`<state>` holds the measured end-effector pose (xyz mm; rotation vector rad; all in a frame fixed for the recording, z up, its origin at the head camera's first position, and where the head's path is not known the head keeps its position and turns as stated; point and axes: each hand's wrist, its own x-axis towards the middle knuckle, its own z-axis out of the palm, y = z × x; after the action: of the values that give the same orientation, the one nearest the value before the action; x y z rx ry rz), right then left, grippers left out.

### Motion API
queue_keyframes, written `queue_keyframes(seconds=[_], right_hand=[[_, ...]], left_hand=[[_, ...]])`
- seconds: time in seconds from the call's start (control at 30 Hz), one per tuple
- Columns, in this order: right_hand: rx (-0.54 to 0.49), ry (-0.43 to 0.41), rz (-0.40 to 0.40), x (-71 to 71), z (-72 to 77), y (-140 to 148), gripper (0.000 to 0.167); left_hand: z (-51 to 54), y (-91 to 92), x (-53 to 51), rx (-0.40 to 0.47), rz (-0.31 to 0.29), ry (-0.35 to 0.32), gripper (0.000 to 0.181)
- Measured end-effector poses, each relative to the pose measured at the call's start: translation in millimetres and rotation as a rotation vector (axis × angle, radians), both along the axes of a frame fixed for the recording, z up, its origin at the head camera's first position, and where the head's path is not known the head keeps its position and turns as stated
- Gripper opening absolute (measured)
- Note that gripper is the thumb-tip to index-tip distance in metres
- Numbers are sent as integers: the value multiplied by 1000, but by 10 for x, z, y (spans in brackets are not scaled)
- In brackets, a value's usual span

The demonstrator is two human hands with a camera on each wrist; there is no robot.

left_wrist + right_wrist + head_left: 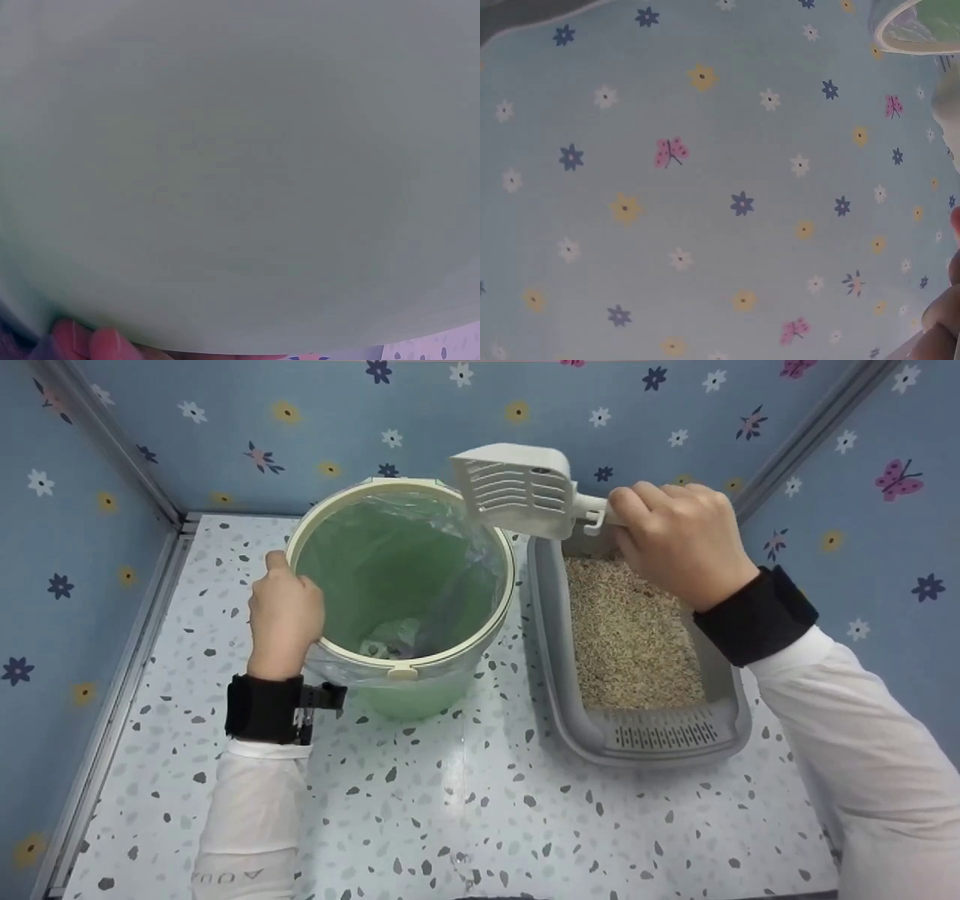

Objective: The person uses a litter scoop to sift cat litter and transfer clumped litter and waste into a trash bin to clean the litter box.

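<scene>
In the head view my left hand point(285, 607) grips the left rim of a green bin point(405, 701) lined with a clear plastic bag point(330, 669). A little pale waste point(390, 639) lies at the bottom of the bag. My right hand point(671, 540) holds a white slotted litter scoop point(517, 491) by its handle. The scoop's head is tipped up on its side above the bin's right rim, and no clump shows on it. Pale wall fills most of the left wrist view, with fingertips point(112, 345) at its lower edge. Fingers point(941, 315) show at the right wrist view's edge.
A grey litter tray point(551, 660) with tan litter point(637, 637) stands right of the bin, partly under my right hand. Both rest on a speckled white surface point(450, 810). Blue flowered walls point(330, 427) close off the back and both sides.
</scene>
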<state>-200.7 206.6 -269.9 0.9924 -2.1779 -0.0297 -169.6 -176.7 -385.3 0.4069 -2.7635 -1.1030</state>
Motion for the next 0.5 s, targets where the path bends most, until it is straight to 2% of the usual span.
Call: queue_keyframes(seconds=[0.13,0.37,0.5], right_hand=[[-90,-64,-93,-2,-74,204,13],[-149,-102,-203,93,-334,587,17],[-167,-115,-260,155,-500,816,20]], left_hand=[[-3,4,-3,-11,-6,-2,44],[12,7,9,-68,12,-84,45],[20,17,-13,-88,31,-94,60]])
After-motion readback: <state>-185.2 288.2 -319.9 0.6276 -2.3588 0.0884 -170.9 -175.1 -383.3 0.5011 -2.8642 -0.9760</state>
